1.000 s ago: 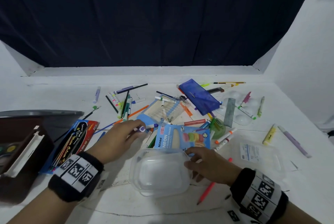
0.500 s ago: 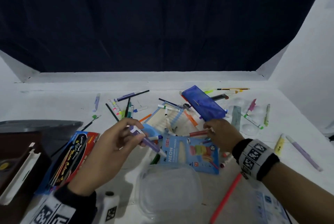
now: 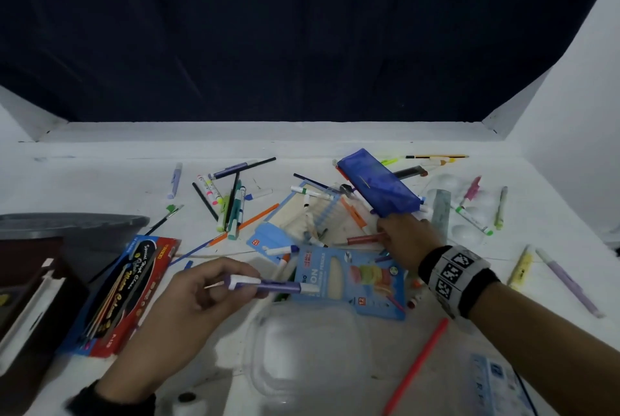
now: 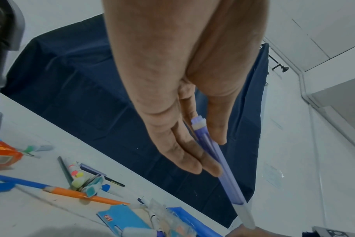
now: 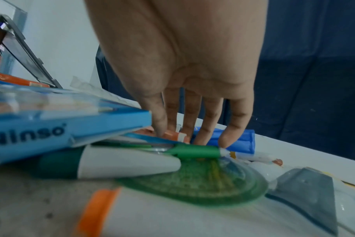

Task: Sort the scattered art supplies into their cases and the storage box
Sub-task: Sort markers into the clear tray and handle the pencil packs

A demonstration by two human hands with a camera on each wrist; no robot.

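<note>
My left hand (image 3: 231, 281) holds a purple marker (image 3: 271, 285) with white ends level above the table, between thumb and fingers; in the left wrist view the marker (image 4: 217, 162) lies along the fingers (image 4: 184, 158). My right hand (image 3: 385, 238) reaches into the middle pile and pinches the end of a red marker (image 3: 364, 239), which still lies there. In the right wrist view thumb and forefinger sit on either side of this marker (image 5: 172, 133). A clear plastic box (image 3: 302, 358) stands near me. A blue pencil case (image 3: 379, 186) lies beyond the right hand.
A blue Ninso pencil pack (image 3: 349, 281) lies between my hands over a green protractor (image 5: 203, 181). A red-and-blue pencil box (image 3: 124, 291), a brown case (image 3: 27, 298) and a grey bin (image 3: 67, 224) sit left. Markers and pencils lie scattered; a clear palette (image 3: 469, 211) sits right.
My left hand lifted the purple marker from the pile and turned it level. My right hand left the clear box, reached forward to the red marker and took hold of it.
</note>
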